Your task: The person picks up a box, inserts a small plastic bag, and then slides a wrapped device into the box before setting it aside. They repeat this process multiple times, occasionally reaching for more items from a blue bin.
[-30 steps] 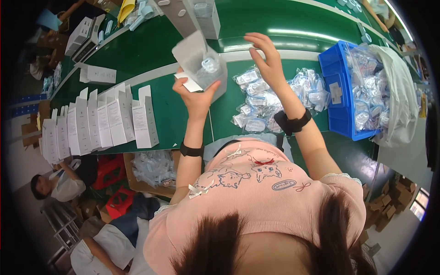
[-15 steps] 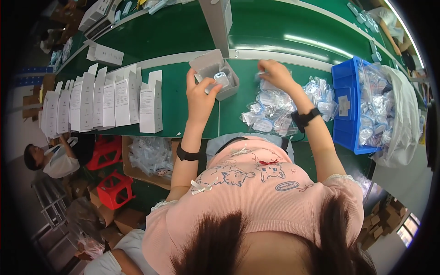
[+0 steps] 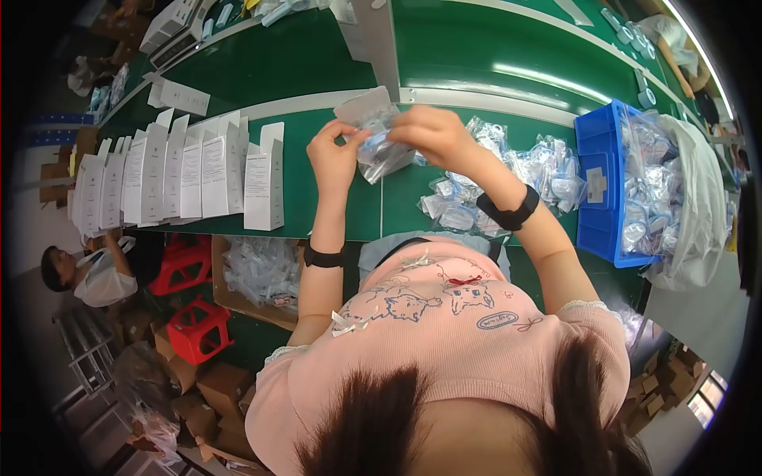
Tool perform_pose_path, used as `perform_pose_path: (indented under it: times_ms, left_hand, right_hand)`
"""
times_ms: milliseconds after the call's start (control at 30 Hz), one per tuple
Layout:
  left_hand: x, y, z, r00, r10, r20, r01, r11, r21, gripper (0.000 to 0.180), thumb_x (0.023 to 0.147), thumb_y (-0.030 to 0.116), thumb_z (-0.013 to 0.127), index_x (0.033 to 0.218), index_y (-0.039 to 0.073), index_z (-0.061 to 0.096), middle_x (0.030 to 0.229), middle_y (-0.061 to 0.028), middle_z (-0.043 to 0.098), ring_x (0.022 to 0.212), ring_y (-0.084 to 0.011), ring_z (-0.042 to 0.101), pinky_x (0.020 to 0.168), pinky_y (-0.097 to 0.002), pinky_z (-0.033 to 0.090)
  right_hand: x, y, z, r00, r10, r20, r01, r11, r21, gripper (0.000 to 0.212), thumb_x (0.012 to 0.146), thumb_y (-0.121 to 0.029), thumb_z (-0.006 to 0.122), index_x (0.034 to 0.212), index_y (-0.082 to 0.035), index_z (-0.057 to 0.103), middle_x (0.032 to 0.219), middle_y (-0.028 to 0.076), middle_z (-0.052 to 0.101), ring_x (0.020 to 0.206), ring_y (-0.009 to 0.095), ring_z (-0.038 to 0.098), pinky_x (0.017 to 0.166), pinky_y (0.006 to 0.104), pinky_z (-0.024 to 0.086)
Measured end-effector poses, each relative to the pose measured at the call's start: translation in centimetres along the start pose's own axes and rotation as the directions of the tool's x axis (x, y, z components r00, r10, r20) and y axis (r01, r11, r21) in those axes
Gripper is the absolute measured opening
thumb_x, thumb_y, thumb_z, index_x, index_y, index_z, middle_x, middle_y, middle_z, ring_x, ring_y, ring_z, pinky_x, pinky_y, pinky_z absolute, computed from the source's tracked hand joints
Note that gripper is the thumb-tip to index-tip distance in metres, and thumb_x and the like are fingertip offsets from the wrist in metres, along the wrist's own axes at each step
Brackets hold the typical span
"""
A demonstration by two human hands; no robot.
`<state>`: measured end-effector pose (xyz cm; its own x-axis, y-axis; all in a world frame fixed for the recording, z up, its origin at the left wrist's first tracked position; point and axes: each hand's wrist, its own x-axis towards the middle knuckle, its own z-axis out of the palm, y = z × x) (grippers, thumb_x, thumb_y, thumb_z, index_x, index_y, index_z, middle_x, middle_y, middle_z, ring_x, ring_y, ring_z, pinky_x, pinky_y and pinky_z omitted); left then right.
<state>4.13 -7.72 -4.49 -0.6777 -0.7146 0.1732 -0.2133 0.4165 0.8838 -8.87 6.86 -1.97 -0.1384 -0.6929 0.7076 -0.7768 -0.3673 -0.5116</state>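
Left hand (image 3: pixel 333 155) and right hand (image 3: pixel 435 136) are both pinching a clear bag (image 3: pixel 379 165) over an open white box (image 3: pixel 363 105), green table (image 3: pixel 300 170) is stretching leftward to standing cartons (image 3: pixel 216 176), bagged pieces (image 3: pixel 548 170) are crowding rightward, blue bin (image 3: pixel 595 224) is walling them off.

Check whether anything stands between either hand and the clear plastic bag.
Nothing visible does: the fingers of the left hand and right hand are both at the clear plastic bag. The open white box's raised flap stands beyond the bag, not between.
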Motion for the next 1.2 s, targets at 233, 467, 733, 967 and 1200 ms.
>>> perform_pose_path:
  times_ms: [233, 467, 733, 967, 1200]
  left_hand:
    - [0.0, -1.1, -0.1, 0.999, -0.026, 0.027, 0.028, 0.996, -0.089, 0.017, 0.064, 0.008, 0.07, 0.068, -0.003, 0.057, 0.074, -0.0059, 0.057, 0.06, -0.0117, 0.05, 0.051, -0.0223, 0.039]
    - [-0.9, -2.0, -0.5, 0.996, -0.07, 0.053, 0.087, 0.892, -0.444, 0.012, 0.075, 0.004, 0.062, 0.083, -0.001, 0.055, 0.088, -0.0058, 0.056, 0.08, -0.0123, 0.052, 0.069, -0.0216, 0.041]
    - [0.9, -11.2, -8.7, 0.967, 0.134, -0.218, 0.009, 0.833, 0.553, 0.053, 0.075, 0.019, 0.064, 0.118, -0.001, 0.039, 0.119, -0.0199, 0.043, 0.112, -0.035, 0.04, 0.095, -0.0417, 0.033]
    - [-0.5, -17.8, -8.7, 0.996, -0.06, -0.062, 0.065, 0.052, 0.997, 0.076, 0.069, 0.015, 0.066, 0.132, 0.01, 0.025, 0.139, -0.0175, 0.019, 0.126, -0.0403, 0.019, 0.096, -0.058, 0.022]
    - [-1.4, -11.2, -6.3, 0.976, -0.213, -0.051, 0.117, 0.31, 0.943, 0.077, 0.064, 0.019, 0.07, 0.131, 0.015, 0.03, 0.135, -0.0182, 0.022, 0.118, -0.0408, 0.029, 0.089, -0.0571, 0.031]
  right_hand:
    - [-0.6, 0.6, 0.8, 0.914, 0.006, 0.406, 0.149, 0.925, -0.349, 0.022, 0.066, -0.018, 0.066, 0.083, -0.006, 0.058, 0.1, 0.008, 0.051, 0.099, 0.028, 0.047, 0.084, 0.0429, 0.039]
    - [-1.3, 0.1, 2.6, 0.973, 0.022, 0.231, 0.048, 0.956, -0.289, 0.041, 0.058, -0.025, 0.072, 0.092, -0.008, 0.058, 0.108, 0.009, 0.048, 0.113, 0.03, 0.038, 0.094, 0.0466, 0.03]
    - [-5.1, 3.1, 3.8, 0.936, 0.351, -0.013, -0.349, 0.933, 0.087, 0.079, 0.058, -0.022, 0.077, 0.125, -0.009, 0.038, 0.126, 0.016, 0.035, 0.117, 0.034, 0.035, 0.099, 0.0423, 0.027]
    - [-6.1, 4.4, 4.6, 0.784, 0.582, 0.218, -0.621, 0.739, 0.261, 0.094, 0.055, -0.017, 0.078, 0.132, -0.004, 0.026, 0.128, 0.018, 0.035, 0.119, 0.031, 0.036, 0.098, 0.0351, 0.031]
    - [-6.8, 6.9, -2.8, 0.585, 0.806, -0.088, -0.565, 0.484, 0.668, 0.093, 0.052, -0.016, 0.08, 0.129, -0.002, 0.03, 0.123, 0.011, 0.044, 0.112, 0.022, 0.044, 0.094, 0.0343, 0.036]
